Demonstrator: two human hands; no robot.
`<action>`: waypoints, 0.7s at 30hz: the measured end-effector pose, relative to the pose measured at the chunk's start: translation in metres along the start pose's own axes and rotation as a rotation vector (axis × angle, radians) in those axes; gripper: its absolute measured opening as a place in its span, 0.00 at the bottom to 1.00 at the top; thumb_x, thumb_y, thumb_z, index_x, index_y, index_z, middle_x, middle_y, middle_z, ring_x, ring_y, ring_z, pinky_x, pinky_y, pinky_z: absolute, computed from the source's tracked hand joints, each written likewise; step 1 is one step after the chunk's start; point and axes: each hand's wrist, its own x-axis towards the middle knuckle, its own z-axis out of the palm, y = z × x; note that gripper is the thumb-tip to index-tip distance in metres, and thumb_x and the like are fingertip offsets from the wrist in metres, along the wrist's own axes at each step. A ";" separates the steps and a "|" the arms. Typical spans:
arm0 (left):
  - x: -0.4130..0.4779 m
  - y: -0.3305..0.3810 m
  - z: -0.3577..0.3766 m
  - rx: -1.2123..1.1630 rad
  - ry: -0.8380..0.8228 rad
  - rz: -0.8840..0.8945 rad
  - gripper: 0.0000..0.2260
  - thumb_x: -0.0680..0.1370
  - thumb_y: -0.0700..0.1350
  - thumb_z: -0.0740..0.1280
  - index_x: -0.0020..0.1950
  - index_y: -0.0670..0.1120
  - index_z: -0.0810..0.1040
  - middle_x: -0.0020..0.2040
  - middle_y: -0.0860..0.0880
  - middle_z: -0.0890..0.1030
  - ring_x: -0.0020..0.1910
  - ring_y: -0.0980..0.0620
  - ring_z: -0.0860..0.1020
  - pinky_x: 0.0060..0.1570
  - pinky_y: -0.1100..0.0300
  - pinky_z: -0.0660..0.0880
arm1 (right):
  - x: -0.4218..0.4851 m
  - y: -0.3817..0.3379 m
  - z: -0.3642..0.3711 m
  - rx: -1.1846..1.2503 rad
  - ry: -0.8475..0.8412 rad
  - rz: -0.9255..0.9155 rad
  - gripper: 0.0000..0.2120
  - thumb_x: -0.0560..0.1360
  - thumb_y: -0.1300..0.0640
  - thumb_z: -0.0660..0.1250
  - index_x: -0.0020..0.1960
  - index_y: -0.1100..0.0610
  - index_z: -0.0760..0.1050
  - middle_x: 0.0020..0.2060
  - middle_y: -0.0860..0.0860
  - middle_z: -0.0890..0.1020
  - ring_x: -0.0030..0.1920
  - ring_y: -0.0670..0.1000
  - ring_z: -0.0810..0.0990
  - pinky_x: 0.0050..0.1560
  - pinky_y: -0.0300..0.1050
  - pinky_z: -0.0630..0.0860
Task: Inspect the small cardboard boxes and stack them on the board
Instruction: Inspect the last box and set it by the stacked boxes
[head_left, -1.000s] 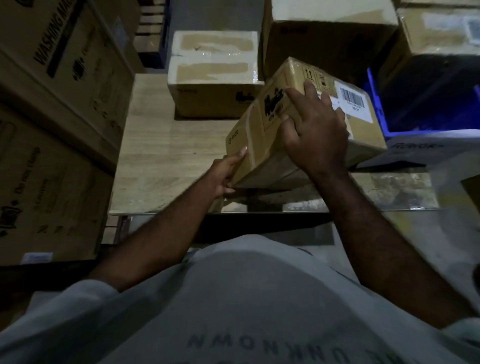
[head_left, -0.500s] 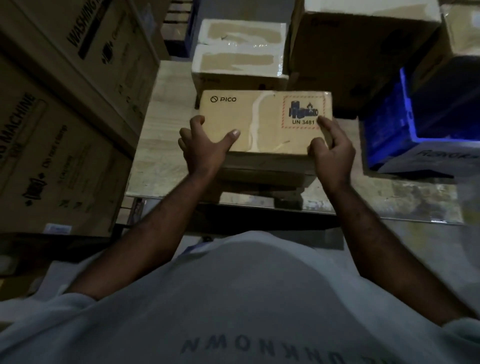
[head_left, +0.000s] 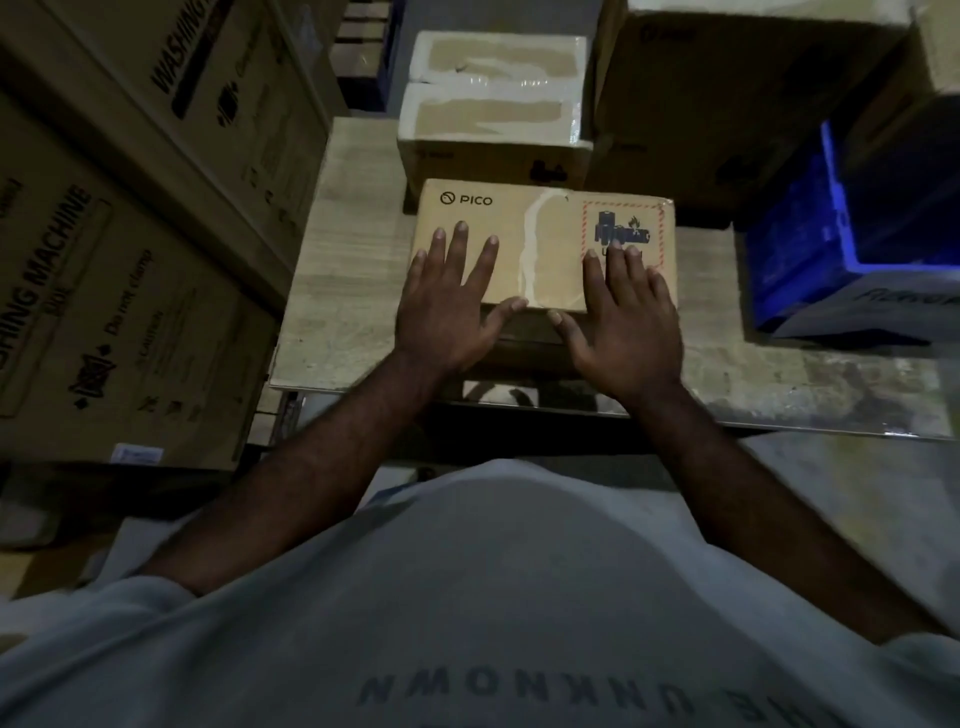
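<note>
A small brown cardboard box (head_left: 540, 244) marked PICO, with a red-bordered battery label, lies flat on the pale wooden board (head_left: 337, 312). My left hand (head_left: 447, 306) rests flat on its near left part, fingers straight and spread. My right hand (head_left: 623, 317) lies flat on its near right part, fingertips on the label. Directly behind it stands another small taped box (head_left: 493, 135), with a further taped box (head_left: 498, 57) behind that one.
Big washing machine cartons (head_left: 130, 234) wall in the left side. A large carton (head_left: 727, 104) stands at the back right, and a blue crate (head_left: 841, 234) sits to the right on the board. The board's near edge (head_left: 571, 410) runs just in front of my hands.
The box was tilted in both hands, then turned level and set down on the board. My hands have let go of its edges and now lie flat on its top.
</note>
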 end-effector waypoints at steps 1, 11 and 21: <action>-0.001 0.000 -0.001 0.010 -0.008 0.003 0.39 0.79 0.73 0.42 0.85 0.52 0.48 0.84 0.42 0.47 0.83 0.40 0.45 0.80 0.41 0.48 | -0.001 0.000 0.002 -0.025 -0.003 0.003 0.41 0.82 0.31 0.46 0.83 0.58 0.57 0.82 0.61 0.58 0.83 0.60 0.55 0.81 0.61 0.54; -0.001 0.003 -0.009 0.019 -0.061 0.000 0.42 0.77 0.76 0.44 0.84 0.51 0.49 0.84 0.41 0.47 0.83 0.40 0.46 0.80 0.42 0.47 | -0.001 0.000 0.001 -0.091 -0.011 -0.016 0.44 0.81 0.28 0.43 0.83 0.59 0.58 0.81 0.62 0.61 0.82 0.61 0.58 0.80 0.61 0.57; 0.046 -0.007 -0.034 0.027 -0.022 0.059 0.36 0.80 0.71 0.45 0.82 0.50 0.59 0.82 0.41 0.58 0.81 0.37 0.56 0.77 0.37 0.56 | 0.056 0.011 -0.019 -0.031 -0.098 0.080 0.41 0.81 0.31 0.42 0.82 0.59 0.58 0.81 0.62 0.61 0.82 0.61 0.57 0.80 0.63 0.55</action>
